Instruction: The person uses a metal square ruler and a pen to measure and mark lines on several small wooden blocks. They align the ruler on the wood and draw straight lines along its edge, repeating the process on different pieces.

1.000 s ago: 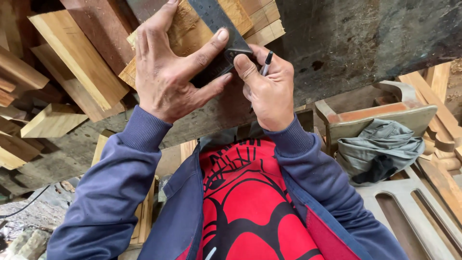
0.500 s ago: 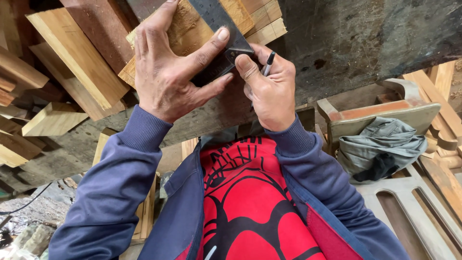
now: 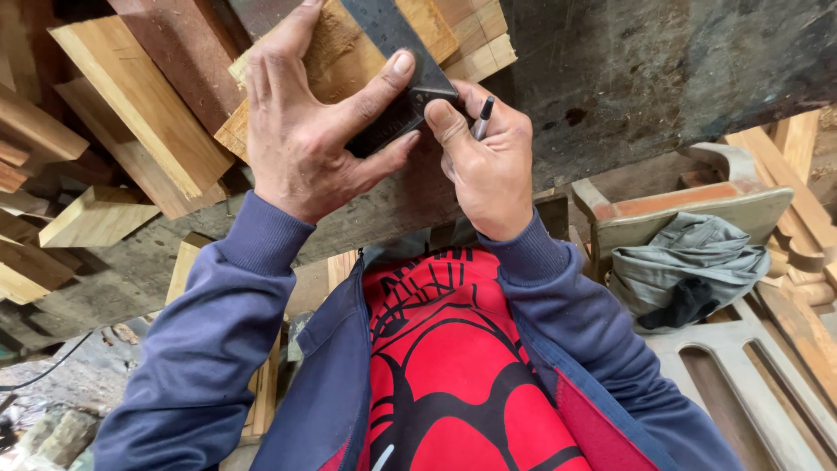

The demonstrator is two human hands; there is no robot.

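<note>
My left hand (image 3: 309, 131) lies spread on a light wooden block (image 3: 349, 52), with thumb and fingers pressing a dark metal square ruler (image 3: 397, 39) flat against it. My right hand (image 3: 488, 166) holds a black pen (image 3: 482, 118) between its fingers, the tip at the ruler's near corner, and its thumb touches the ruler's end. The block rests on a dark, worn workbench top (image 3: 654, 78). Both arms wear blue sleeves over a red and black shirt.
Several cut wooden planks and blocks (image 3: 131, 113) lie stacked at the left. At the right stands a wooden chair frame (image 3: 689, 201) with a grey cloth (image 3: 689, 266) on it, beside pale carved wooden panels (image 3: 750, 384).
My hands and the ruler have stayed in nearly the same place. The view has shifted slightly, nothing else moved.
</note>
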